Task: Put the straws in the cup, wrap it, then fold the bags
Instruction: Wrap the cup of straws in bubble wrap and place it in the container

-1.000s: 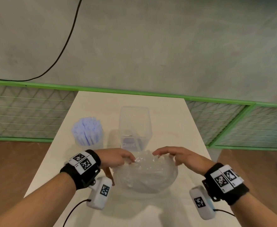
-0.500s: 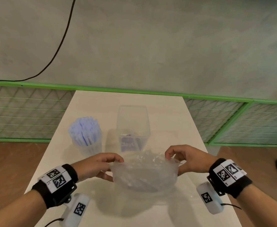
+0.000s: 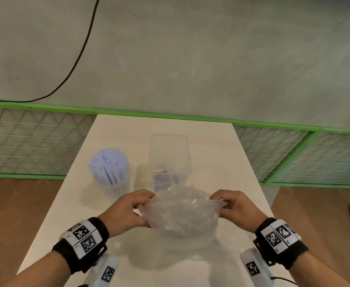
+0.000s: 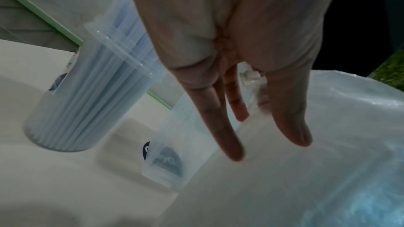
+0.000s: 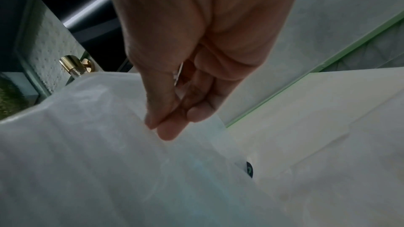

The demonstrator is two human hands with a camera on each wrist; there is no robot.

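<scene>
Left of the clear square plastic container, whose partly hidden dark label reads "Clay…", stands a translucent cup packed with pale blue straws. In front of the container, the left hand and right hand each pinch one side of a crumpled clear plastic bag held above the white table.

On the pale rectangular table, the left hand and right hand pinch opposite edges of a crumpled clear plastic bag. At eleven o'clock from it stands a translucent cup of pale blue straws; at twelve, a clear square container.
</scene>
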